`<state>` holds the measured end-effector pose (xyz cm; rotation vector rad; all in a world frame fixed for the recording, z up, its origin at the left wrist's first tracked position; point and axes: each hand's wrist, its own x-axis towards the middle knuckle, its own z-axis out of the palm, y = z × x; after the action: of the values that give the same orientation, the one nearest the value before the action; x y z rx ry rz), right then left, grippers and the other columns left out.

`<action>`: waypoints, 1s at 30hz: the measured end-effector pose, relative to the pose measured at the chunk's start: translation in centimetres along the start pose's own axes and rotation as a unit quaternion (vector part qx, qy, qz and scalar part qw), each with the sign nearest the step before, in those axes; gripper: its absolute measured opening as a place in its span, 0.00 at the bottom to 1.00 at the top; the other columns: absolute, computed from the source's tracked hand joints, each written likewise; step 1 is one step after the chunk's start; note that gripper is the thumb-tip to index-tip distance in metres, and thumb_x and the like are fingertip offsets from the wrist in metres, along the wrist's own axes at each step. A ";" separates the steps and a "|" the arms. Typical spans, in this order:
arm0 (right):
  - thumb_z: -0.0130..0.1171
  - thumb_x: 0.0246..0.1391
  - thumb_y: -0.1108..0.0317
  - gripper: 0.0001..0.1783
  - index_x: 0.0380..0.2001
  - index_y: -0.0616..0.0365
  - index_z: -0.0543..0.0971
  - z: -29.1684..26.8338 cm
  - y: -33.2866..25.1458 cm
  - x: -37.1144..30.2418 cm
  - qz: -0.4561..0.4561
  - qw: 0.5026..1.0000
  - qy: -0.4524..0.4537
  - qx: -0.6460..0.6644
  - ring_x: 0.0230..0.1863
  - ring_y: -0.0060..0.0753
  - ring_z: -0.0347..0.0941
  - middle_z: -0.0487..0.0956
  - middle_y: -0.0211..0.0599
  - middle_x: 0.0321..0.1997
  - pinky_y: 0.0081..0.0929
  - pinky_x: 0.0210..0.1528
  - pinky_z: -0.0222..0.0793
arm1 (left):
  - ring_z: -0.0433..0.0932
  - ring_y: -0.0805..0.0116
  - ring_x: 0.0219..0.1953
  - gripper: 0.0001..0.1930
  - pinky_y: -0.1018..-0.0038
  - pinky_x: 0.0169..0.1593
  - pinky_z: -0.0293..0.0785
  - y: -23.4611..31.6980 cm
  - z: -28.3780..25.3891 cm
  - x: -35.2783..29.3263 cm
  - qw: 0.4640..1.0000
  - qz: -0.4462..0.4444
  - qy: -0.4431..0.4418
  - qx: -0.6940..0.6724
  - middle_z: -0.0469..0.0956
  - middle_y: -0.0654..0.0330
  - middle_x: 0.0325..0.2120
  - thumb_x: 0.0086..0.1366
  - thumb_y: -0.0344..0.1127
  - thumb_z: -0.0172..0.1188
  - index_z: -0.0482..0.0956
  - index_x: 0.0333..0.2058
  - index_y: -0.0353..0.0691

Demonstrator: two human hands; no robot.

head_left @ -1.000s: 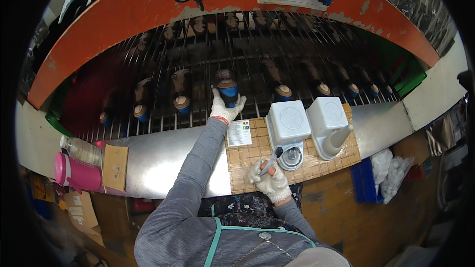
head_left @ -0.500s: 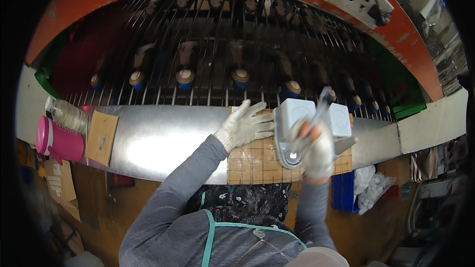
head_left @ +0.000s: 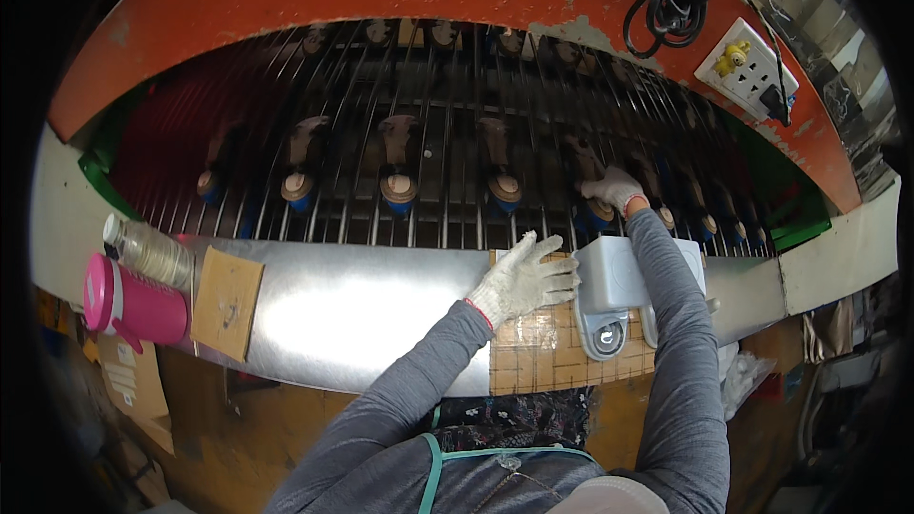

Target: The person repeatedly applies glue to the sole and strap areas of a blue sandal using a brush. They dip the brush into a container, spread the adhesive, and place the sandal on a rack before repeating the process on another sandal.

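Note:
My left hand, in a white knit glove, lies with fingers spread on a taped cardboard mat at the bench edge. Its fingertips come near a white plastic container with a small round well at its front. Over the container stretches my right arm. Beyond it, my gloved right hand is at a dark shoe-shaped piece on the metal rods, its fingers bent inward. What they hold is hidden. A second white container is partly behind the arm, with a pale handle sticking out beside it.
Several similar shoe-shaped pieces, such as one with a round tan end, lie across the rods. On the left stand a pink jug, a clear bottle and a cardboard piece. A socket panel and coiled cable are at upper right.
My right hand has moved from above the white containers, where it held a slim brush-like tool, forward to the rods. The brush-like tool no longer shows. My left hand remains on the mat.

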<state>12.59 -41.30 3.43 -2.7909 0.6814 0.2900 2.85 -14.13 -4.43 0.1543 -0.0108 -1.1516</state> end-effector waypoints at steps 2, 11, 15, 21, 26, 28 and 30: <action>0.74 0.34 0.43 0.43 0.47 0.69 0.82 0.7 0.3 0.1 0.004 0.999 -0.045 0.027 0.52 0.53 0.81 0.84 0.58 0.46 0.38 0.52 0.73 | 0.76 0.43 0.54 0.31 0.44 0.62 0.69 0.1 0.0 0.2 1.000 0.002 -0.008 -0.014 0.75 0.44 0.53 0.71 0.63 0.52 0.67 0.62 0.47; 0.67 0.37 0.34 0.42 0.42 0.65 0.86 -1.1 -0.2 -0.8 -0.012 0.998 0.043 0.050 0.50 0.52 0.81 0.84 0.59 0.46 0.38 0.52 0.74 | 0.62 0.38 0.67 0.41 0.38 0.69 0.58 -0.4 0.5 0.6 1.000 0.014 0.007 0.019 0.65 0.40 0.63 0.66 0.67 0.55 0.61 0.67 0.46; 0.62 0.42 0.33 0.37 0.38 0.60 0.87 -5.5 -1.9 -4.4 -0.022 0.986 0.017 0.163 0.41 0.44 0.80 0.85 0.51 0.40 0.31 0.47 0.72 | 0.61 0.37 0.68 0.49 0.39 0.68 0.60 -0.5 0.3 0.6 0.997 0.023 0.032 0.059 0.66 0.38 0.62 0.64 0.73 0.53 0.56 0.69 0.39; 0.68 0.36 0.40 0.39 0.41 0.65 0.82 -9.4 -4.5 -14.6 -0.141 0.964 -0.001 0.226 0.38 0.38 0.79 0.82 0.46 0.36 0.30 0.41 0.72 | 0.71 0.40 0.61 0.57 0.39 0.64 0.68 0.1 1.7 -0.4 0.992 0.055 -0.061 0.099 0.68 0.39 0.60 0.52 0.74 0.66 0.58 0.68 0.39; 0.73 0.31 0.49 0.34 0.38 0.62 0.76 -8.0 -4.4 -26.0 -0.182 0.956 -0.008 0.231 0.35 0.37 0.80 0.82 0.44 0.31 0.32 0.37 0.75 | 0.67 0.40 0.65 0.59 0.37 0.66 0.65 -1.1 2.8 -4.3 0.967 0.098 -0.079 0.222 0.60 0.45 0.67 0.48 0.72 0.71 0.56 0.70 0.43; 0.73 0.32 0.50 0.33 0.39 0.62 0.74 -6.5 -3.3 -29.7 -0.206 0.929 -0.062 0.300 0.32 0.39 0.80 0.81 0.46 0.30 0.33 0.36 0.75 | 0.72 0.49 0.63 0.55 0.44 0.66 0.70 -2.0 2.5 -6.4 0.970 0.057 -0.056 0.230 0.71 0.50 0.62 0.46 0.60 0.79 0.62 0.67 0.39; 0.74 0.35 0.50 0.33 0.38 0.61 0.73 -4.4 -1.9 -32.0 -0.221 0.939 -0.079 0.251 0.31 0.41 0.80 0.80 0.45 0.28 0.35 0.35 0.75 | 0.74 0.53 0.61 0.54 0.49 0.65 0.71 -4.0 1.7 -9.1 0.970 0.036 -0.042 0.238 0.75 0.52 0.59 0.42 0.53 0.83 0.65 0.65 0.39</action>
<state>-13.79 -27.42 15.95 -2.3075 0.0576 0.2095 -4.66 -7.66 -2.60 0.5272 -0.3667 -1.0667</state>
